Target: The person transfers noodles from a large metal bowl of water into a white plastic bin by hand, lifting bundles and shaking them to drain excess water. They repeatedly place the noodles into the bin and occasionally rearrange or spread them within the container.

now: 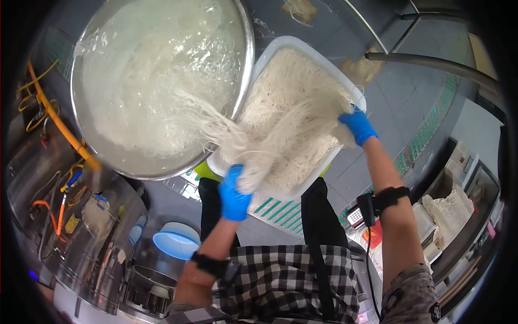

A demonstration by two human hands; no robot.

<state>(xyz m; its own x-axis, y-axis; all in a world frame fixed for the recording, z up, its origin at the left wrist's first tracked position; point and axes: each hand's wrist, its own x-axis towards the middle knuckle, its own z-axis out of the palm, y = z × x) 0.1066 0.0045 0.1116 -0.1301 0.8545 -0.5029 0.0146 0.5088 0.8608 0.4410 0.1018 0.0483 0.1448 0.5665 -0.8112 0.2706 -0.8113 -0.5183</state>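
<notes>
Both of my hands wear blue gloves. My left hand (236,194) is closed on a bunch of pale noodles (261,159) at the near left side of a white tub (359,97). My right hand (358,125) grips noodles at the tub's right edge; its fingertips are partly hidden by strands. More noodles fill the tub. A large round metal basin (249,48) stands at the left, with watery liquid and pale noodles in it. Loose strands stretch from the basin over its rim to the noodles at my left hand.
A blue bowl (176,241) is on the floor at the lower left, near a metal pot (154,286). An orange hose (51,110) runs along the left. A metal tube frame (431,59) crosses the upper right, and shelving with a cloth (450,213) stands at right.
</notes>
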